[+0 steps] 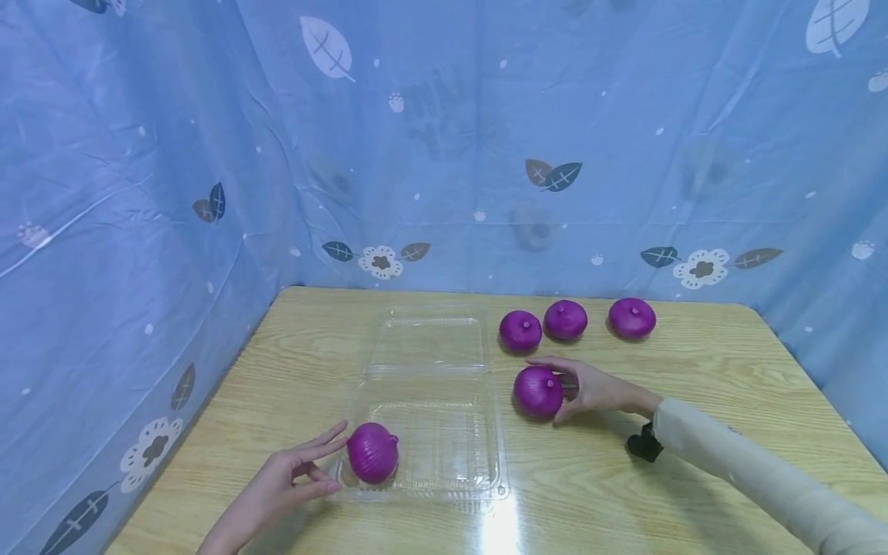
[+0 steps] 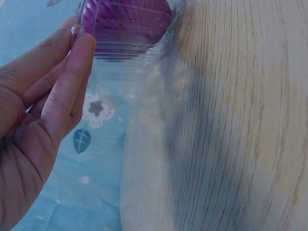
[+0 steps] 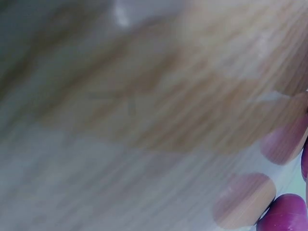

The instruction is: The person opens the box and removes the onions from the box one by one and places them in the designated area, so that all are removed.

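Observation:
On the table lies a clear plastic clamshell box [image 1: 444, 451], its lid [image 1: 430, 339] laid back away from me. One purple onion [image 1: 373, 453] sits in the tray's near left corner. My left hand [image 1: 280, 482] is at the tray's left side; in the left wrist view its thumb and fingertips pinch the clear rim beside that onion. To the right of the box, my right hand [image 1: 590, 388] grips a second purple onion [image 1: 537, 391], thumb on the near side and fingers on the far side. The right wrist view is mostly blurred wood grain.
Towards the back of the wooden table [image 1: 701, 385] stand a purple onion [image 1: 520, 331], another onion [image 1: 565, 319] close beside it, and a third onion [image 1: 632, 317] farther right. A blue patterned curtain [image 1: 444, 154] hangs behind the table and along its left and right sides.

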The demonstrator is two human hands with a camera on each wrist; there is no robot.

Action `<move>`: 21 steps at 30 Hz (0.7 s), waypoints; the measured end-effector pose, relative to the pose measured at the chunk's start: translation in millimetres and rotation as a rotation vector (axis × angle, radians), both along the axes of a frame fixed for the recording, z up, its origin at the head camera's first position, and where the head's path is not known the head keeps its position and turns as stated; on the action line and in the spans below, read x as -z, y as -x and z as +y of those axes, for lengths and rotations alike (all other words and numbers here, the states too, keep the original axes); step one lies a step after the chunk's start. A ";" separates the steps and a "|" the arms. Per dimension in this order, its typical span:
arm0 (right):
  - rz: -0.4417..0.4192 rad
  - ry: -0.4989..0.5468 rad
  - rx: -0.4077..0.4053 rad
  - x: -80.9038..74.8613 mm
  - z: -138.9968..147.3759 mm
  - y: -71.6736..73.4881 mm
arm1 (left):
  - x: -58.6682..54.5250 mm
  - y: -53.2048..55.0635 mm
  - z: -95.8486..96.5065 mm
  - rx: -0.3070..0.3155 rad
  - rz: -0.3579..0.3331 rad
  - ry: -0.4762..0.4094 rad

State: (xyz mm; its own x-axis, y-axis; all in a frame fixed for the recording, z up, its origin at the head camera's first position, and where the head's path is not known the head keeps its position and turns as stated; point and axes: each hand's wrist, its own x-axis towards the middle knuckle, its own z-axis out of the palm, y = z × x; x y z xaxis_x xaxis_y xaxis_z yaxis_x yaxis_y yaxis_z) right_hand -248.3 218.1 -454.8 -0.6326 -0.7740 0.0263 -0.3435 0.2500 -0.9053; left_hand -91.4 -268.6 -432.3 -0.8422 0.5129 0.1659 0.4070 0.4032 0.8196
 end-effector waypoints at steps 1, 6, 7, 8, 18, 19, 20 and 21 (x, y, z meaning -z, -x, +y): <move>-0.004 0.002 -0.002 -0.2 1.2 0.1 | 0.0 0.0 -0.1 -0.002 0.000 0.002; -0.053 0.055 -0.018 -0.4 10.5 1.3 | -1.1 0.4 -0.3 -0.009 -0.012 0.003; -0.070 0.071 -0.022 -0.7 12.7 1.1 | -1.2 0.2 -0.3 -0.010 -0.016 0.001; -0.087 0.087 -0.027 -0.9 15.1 1.0 | -1.4 0.0 -0.3 -0.010 -0.020 -0.002; -0.028 0.056 0.091 -19.3 50.8 -10.1 | -1.2 -0.3 0.1 -0.017 0.003 0.012; -0.002 0.035 0.123 -24.0 53.2 -12.5 | -1.4 -0.4 0.2 -0.018 0.002 0.015; 0.024 0.015 0.151 -29.1 55.2 -15.0 | -1.7 -0.6 0.3 -0.019 0.000 0.017; 0.050 -0.003 0.174 -34.8 56.4 -17.7 | -2.0 -0.5 0.5 -0.019 -0.001 0.021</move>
